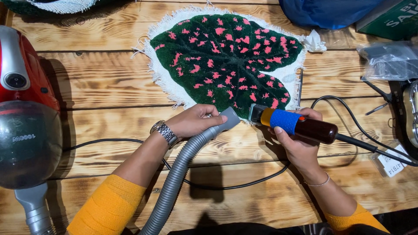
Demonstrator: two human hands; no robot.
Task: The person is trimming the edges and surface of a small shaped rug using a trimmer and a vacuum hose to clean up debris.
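The person's left hand (193,122) is gripping the grey nozzle (226,119) of a ribbed vacuum hose (174,182), fingers closed around it. The hose is running down across the near planks of the wooden table (100,82) toward the near edge. The right hand (298,139) is wrapping its fingers around an electric trimmer (296,124) with a blue grip, yellow collar and dark brown body; its head is touching the near edge of the tufted leaf rug (226,58), just beside the nozzle tip. A black cable (244,185) is looping across the open planks between the forearms.

The rug, dark green with pink flecks and a frayed white border, is lying at the table's centre. Bare wood is remaining open to its left. A red vacuum cleaner (26,109) is occupying the left edge.

Farther right, a clear plastic bag (387,61) is lying near the right edge, with a small white tag (389,165) nearer. At the far right corner, a green printed box (387,19) is sitting beside a blue fabric bundle (326,13).
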